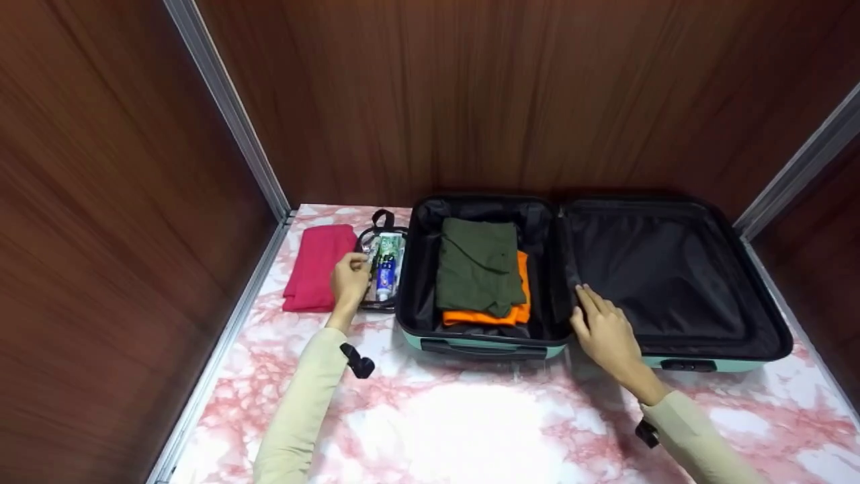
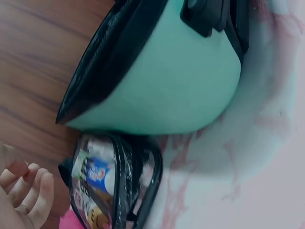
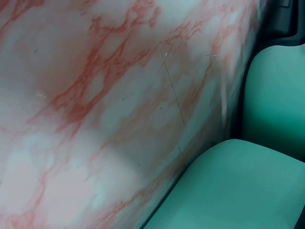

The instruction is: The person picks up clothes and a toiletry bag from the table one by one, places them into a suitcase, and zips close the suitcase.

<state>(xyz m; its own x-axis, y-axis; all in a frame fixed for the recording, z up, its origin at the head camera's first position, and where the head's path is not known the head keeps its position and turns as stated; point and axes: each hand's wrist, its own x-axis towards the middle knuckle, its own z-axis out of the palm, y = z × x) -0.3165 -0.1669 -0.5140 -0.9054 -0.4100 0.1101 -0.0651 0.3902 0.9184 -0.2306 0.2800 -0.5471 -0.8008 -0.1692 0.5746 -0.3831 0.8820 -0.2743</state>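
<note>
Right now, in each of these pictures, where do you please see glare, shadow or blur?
Head view: glare whitens the tabletop at front centre, a shadow beside the right forearm; left wrist view: soft and hazy, reflections on the clear pouch; right wrist view: pale bright patches at lower left.

Nothing can be read — print on the blue-and-white tube [image 1: 385,275] inside the clear, black-trimmed plastic pouch [image 2: 127,179] is blurred.
</note>
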